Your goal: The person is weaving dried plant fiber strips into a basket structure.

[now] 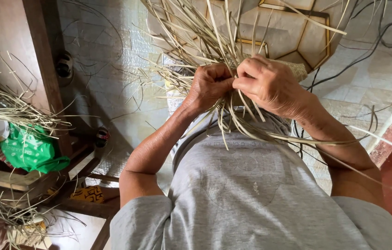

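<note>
Left hand [210, 85] and right hand [267, 83] both clamp the pale dry straw strips [205, 41]; a crumpled green plastic bag [31, 150] lies far left.

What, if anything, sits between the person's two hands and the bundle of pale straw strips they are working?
Nothing visible does. The left hand and the right hand are both closed directly on the bundle of straw strips, knuckles nearly touching, with loose strips hanging down over the grey shirt.
</note>
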